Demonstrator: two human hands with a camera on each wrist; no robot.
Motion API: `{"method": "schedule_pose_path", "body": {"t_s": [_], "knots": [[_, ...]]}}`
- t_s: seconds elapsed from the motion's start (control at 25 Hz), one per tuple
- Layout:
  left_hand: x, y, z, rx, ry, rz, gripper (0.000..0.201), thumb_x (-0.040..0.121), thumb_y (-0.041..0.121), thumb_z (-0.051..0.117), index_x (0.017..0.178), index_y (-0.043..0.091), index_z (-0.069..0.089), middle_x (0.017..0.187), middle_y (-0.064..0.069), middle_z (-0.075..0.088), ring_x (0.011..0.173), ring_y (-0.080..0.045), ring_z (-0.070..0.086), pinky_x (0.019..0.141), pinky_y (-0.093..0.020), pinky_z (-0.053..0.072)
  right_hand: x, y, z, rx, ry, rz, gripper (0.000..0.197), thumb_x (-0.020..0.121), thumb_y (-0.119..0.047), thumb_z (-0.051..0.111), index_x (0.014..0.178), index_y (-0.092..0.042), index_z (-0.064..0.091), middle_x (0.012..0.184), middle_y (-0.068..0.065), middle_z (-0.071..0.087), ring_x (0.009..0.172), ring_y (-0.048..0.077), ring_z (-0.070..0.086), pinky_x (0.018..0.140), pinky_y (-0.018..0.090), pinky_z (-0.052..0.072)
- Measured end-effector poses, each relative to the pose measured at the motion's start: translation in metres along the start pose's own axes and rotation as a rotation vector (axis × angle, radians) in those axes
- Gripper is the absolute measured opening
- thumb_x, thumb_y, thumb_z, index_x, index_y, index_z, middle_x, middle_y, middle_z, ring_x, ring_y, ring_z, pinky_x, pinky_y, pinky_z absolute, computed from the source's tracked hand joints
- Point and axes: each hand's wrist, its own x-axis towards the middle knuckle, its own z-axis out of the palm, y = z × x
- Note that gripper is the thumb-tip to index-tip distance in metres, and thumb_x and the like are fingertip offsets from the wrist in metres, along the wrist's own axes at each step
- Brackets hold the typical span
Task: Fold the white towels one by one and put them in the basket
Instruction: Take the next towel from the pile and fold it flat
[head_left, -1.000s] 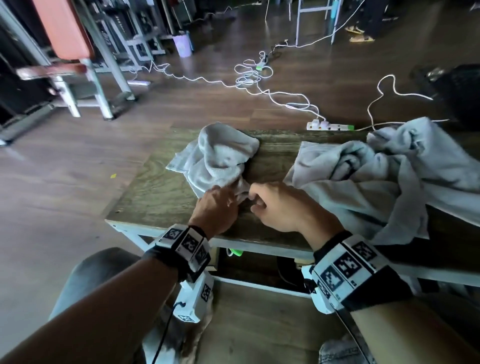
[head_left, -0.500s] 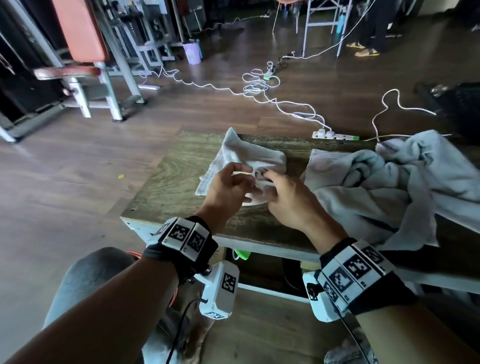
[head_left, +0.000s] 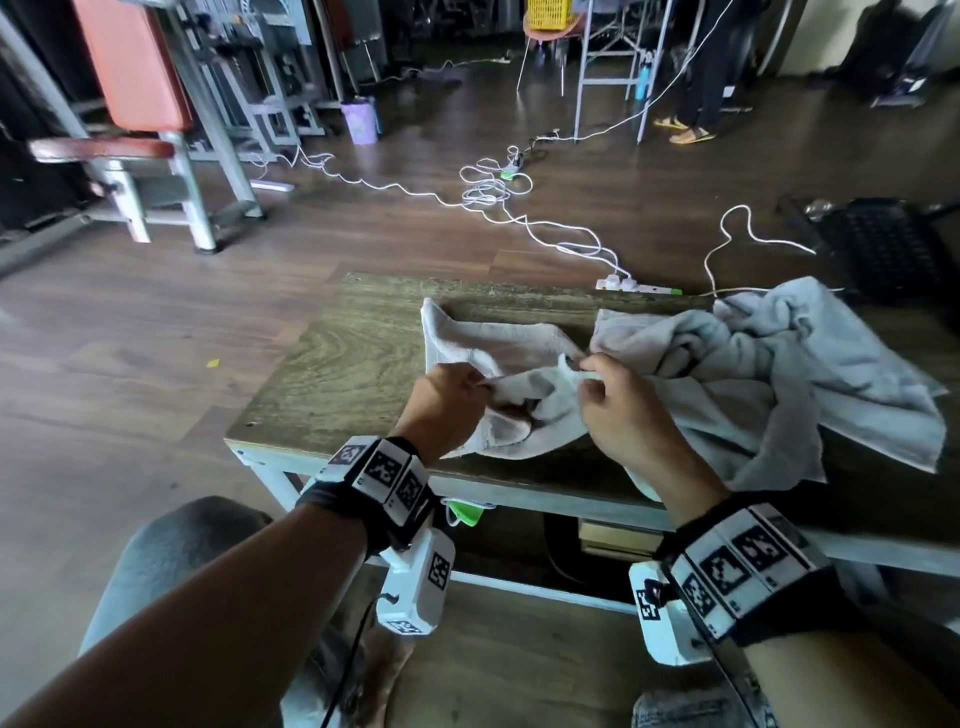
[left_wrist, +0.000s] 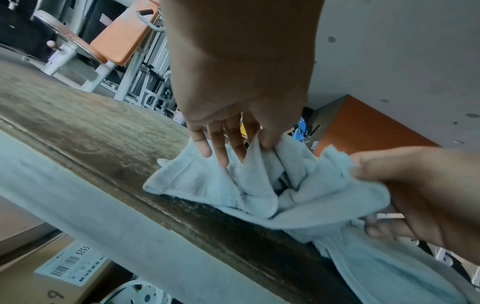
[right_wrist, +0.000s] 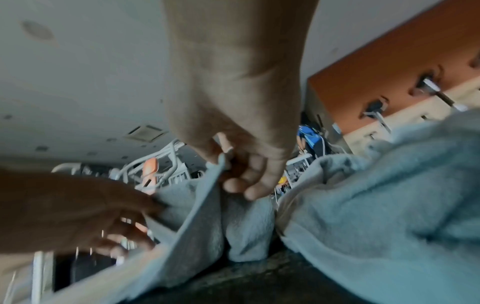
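A small white towel (head_left: 498, 348) lies half spread on the wooden table (head_left: 353, 364), with its near part bunched up. My left hand (head_left: 475, 383) pinches a fold at the towel's left; in the left wrist view its other fingers (left_wrist: 221, 148) lie straight over the towel (left_wrist: 207, 185). My right hand (head_left: 587, 371) pinches the towel's edge on the right side, and the right wrist view shows that hand (right_wrist: 231, 164) holding the hem of the towel (right_wrist: 202, 216). A heap of crumpled white towels (head_left: 779, 374) covers the table's right half. A black mesh basket (head_left: 883, 249) stands on the floor beyond.
White cables and a power strip (head_left: 639, 286) run over the floor behind the table. A bench with an orange pad (head_left: 135, 67) stands at far left. Someone's sandalled feet (head_left: 685, 132) are at the back. A cardboard box (left_wrist: 52, 267) sits under the table.
Both hands lifted from the table's near edge, moved forward and drew apart, each keeping a pinch of the small towel. The towel went from a crumpled lump to a partly opened sheet.
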Motion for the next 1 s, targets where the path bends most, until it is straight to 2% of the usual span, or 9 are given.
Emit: {"method": "schedule_pose_path", "body": {"t_s": [0.08, 0.16, 0.24, 0.36, 0.44, 0.6, 0.72, 0.84, 1.0], "knots": [[0.004, 0.001, -0.011, -0.047, 0.072, 0.030, 0.012, 0.089, 0.013, 0.058, 0.088, 0.010, 0.069, 0.075, -0.009, 0.071, 0.069, -0.027, 0.066, 0.061, -0.029, 0.051, 0.002, 0.006, 0.004, -0.326, 0.104, -0.057, 0.042, 0.093, -0.020, 0.054, 0.134, -0.014, 0.047, 0.119, 0.012, 0.059, 0.111, 0.033, 0.055, 0.081, 0.038, 0.046], [0.005, 0.006, -0.020, -0.047, 0.075, 0.105, 0.013, 0.091, 0.011, 0.056, 0.088, 0.019, 0.066, 0.067, 0.000, 0.064, 0.061, -0.017, 0.060, 0.057, -0.018, 0.046, 0.005, 0.004, 0.015, -0.329, 0.130, -0.192, 0.060, 0.089, -0.032, 0.061, 0.142, -0.012, 0.042, 0.130, 0.014, 0.049, 0.123, 0.034, 0.044, 0.096, 0.044, 0.041], [0.006, 0.011, -0.024, -0.012, 0.033, 0.201, 0.014, 0.092, 0.010, 0.056, 0.091, 0.020, 0.066, 0.065, 0.003, 0.058, 0.057, -0.013, 0.051, 0.052, -0.015, 0.038, 0.012, -0.002, 0.031, -0.269, 0.060, -0.318, 0.058, 0.086, -0.050, 0.058, 0.135, -0.019, 0.053, 0.127, 0.009, 0.051, 0.123, 0.031, 0.041, 0.102, 0.045, 0.036], [0.005, 0.015, -0.026, 0.094, -0.004, 0.284, 0.008, 0.091, 0.020, 0.055, 0.093, 0.017, 0.063, 0.072, 0.003, 0.059, 0.060, -0.009, 0.052, 0.052, -0.010, 0.037, 0.016, -0.017, 0.039, -0.361, 0.135, -0.384, 0.025, 0.089, -0.041, 0.058, 0.103, -0.022, 0.069, 0.111, 0.002, 0.059, 0.112, 0.028, 0.046, 0.094, 0.044, 0.041], [0.008, 0.006, -0.027, 0.226, 0.043, 0.321, 0.018, 0.082, 0.030, 0.053, 0.092, 0.018, 0.061, 0.079, 0.001, 0.060, 0.065, -0.017, 0.054, 0.057, -0.022, 0.045, 0.016, -0.028, 0.031, -0.307, 0.246, -0.393, 0.018, 0.090, -0.030, 0.054, 0.096, -0.021, 0.068, 0.099, 0.001, 0.063, 0.100, 0.027, 0.053, 0.084, 0.041, 0.044], [0.014, -0.014, -0.033, 0.300, 0.080, 0.145, 0.013, 0.084, 0.020, 0.061, 0.082, 0.010, 0.069, 0.074, -0.007, 0.069, 0.064, -0.027, 0.064, 0.058, -0.035, 0.055, 0.020, -0.042, 0.008, -0.124, 0.411, -0.263, 0.019, 0.086, -0.024, 0.047, 0.093, -0.019, 0.064, 0.088, 0.005, 0.067, 0.084, 0.031, 0.060, 0.067, 0.034, 0.043], [0.012, -0.016, -0.030, 0.257, 0.070, 0.094, 0.035, 0.088, 0.022, 0.060, 0.055, 0.011, 0.055, 0.050, 0.000, 0.053, 0.044, -0.013, 0.049, 0.040, -0.014, 0.037, 0.019, -0.032, -0.001, -0.310, 0.252, -0.060, 0.029, 0.087, -0.029, 0.054, 0.114, -0.021, 0.061, 0.110, 0.008, 0.067, 0.106, 0.035, 0.056, 0.082, 0.039, 0.044], [0.008, -0.005, -0.021, 0.127, 0.041, 0.173, 0.037, 0.092, 0.023, 0.055, 0.056, 0.017, 0.048, 0.050, 0.006, 0.045, 0.045, -0.008, 0.037, 0.039, -0.013, 0.029, 0.013, -0.028, 0.004, -0.326, -0.032, -0.151, 0.055, 0.082, -0.050, 0.063, 0.131, -0.029, 0.050, 0.125, 0.003, 0.059, 0.118, 0.032, 0.047, 0.093, 0.044, 0.045], [-0.002, 0.021, -0.010, 0.092, -0.033, 0.346, 0.021, 0.095, 0.016, 0.057, 0.077, 0.006, 0.060, 0.063, -0.002, 0.053, 0.054, -0.012, 0.040, 0.046, -0.013, 0.031, 0.005, -0.034, 0.017, -0.386, 0.057, -0.282, 0.020, 0.088, -0.044, 0.051, 0.087, -0.026, 0.059, 0.101, -0.001, 0.062, 0.102, 0.028, 0.053, 0.080, 0.039, 0.045]]}}
